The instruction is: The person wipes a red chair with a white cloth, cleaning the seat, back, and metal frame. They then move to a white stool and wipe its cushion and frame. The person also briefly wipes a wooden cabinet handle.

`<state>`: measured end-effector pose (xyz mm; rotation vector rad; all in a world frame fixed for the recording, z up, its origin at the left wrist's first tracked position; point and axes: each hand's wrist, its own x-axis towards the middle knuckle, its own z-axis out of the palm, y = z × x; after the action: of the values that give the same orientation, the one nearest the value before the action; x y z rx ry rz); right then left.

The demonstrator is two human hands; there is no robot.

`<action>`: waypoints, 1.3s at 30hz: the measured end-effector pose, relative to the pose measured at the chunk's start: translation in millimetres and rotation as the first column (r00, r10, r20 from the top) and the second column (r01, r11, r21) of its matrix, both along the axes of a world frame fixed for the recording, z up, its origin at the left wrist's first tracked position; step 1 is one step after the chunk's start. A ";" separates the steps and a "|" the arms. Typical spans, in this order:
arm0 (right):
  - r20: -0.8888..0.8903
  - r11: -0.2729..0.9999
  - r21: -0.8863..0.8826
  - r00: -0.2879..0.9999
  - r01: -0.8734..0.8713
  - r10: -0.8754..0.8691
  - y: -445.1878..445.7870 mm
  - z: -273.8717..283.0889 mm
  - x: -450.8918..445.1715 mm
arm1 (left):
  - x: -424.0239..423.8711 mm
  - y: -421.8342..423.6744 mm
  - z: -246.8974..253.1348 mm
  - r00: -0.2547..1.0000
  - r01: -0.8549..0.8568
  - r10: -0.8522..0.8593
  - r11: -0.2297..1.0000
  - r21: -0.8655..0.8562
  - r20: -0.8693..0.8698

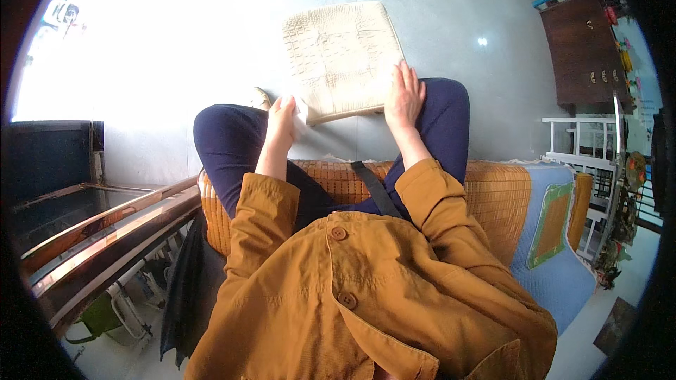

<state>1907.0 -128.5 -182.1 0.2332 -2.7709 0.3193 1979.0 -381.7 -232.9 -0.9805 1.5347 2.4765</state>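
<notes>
Before my knees stands a stool or ottoman with a cream, crocodile-textured top [343,58]. My right hand [405,96] lies with its fingers at the right edge of that top, palm down, beside my right knee. Near the top's lower left corner, my left hand [283,116] has its fingers closed on a thin white cloth or tissue [300,111]. Bright glare washes out part of the white piece, so its full shape is hard to make out.
I sit on a seat covered with a brown bamboo mat [496,195] and a blue quilted pad [549,269]. A glass-topped wooden table [121,216] is at the left. A dark brown cabinet [578,58] and a white metal rack [586,137] stand at the right.
</notes>
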 end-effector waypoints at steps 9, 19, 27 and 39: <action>-0.044 0.838 -0.147 0.850 -0.526 0.525 -84.3 3.0 50.4 | -2.3 4.1 5.3 0.999 -0.027 0.028 0.998 0.051 -0.018; -0.052 0.957 -0.255 0.990 -0.138 0.129 27.7 -1.5 -38.7 | -9.7 0.1 -0.9 0.999 0.008 -0.009 0.999 0.036 0.042; 0.055 0.951 -0.234 0.974 -0.202 0.220 40.7 6.9 -62.4 | -15.6 10.0 18.5 0.994 0.103 -0.091 0.972 -0.210 0.064; 0.052 0.956 -0.074 0.956 -0.285 0.289 29.7 12.8 -58.0 | -17.7 7.7 12.3 0.992 0.123 -0.119 0.983 -0.134 0.042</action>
<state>1849.0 -98.7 -169.4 0.6233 -2.7801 0.4968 1961.3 -374.0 -220.5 -0.9125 1.7176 2.2878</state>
